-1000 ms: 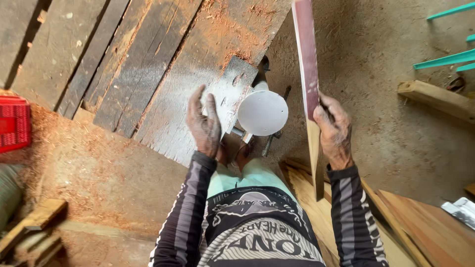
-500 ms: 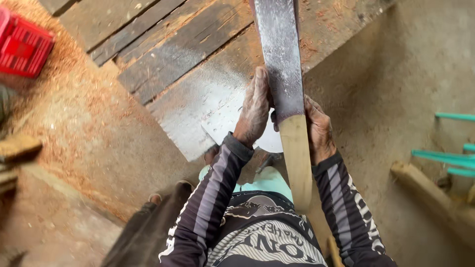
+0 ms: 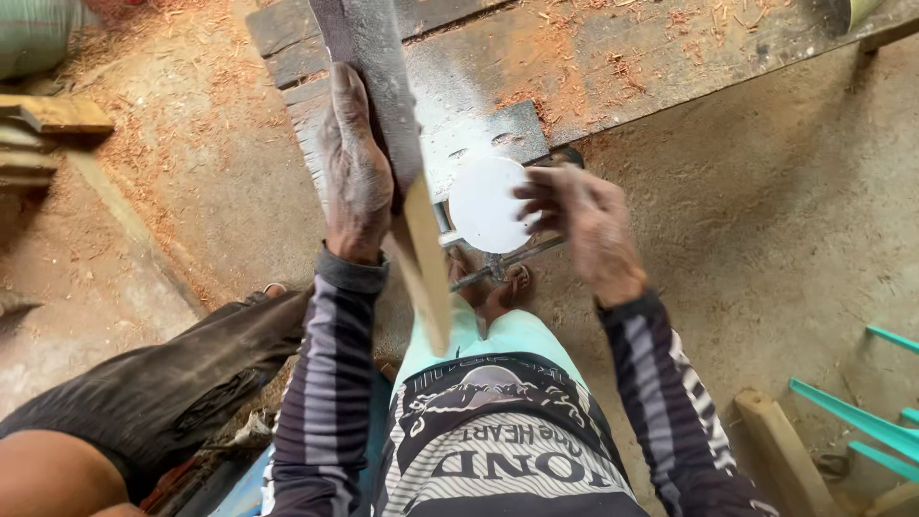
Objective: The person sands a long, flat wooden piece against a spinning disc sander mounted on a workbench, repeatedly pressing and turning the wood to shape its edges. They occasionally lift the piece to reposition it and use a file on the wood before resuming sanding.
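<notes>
- Left hand laid flat on the plank, fingers pressed together, pointing away along its left side.
- Plank running from the top edge down over the bench, near end sticking out past the wrist toward the body.
- Far stretch of plank dark grey and worn; near end pale yellow bare wood, narrow, seen almost edge-on.
- Right hand blurred, fingers loosely spread, apart from the plank, tips at the right rim of the white disc; contact unclear.
- Disc just right of the plank, on a metal bracket below the bench edge.
- Reddish sawdust over bench and floor; teal slats bottom right.
</notes>
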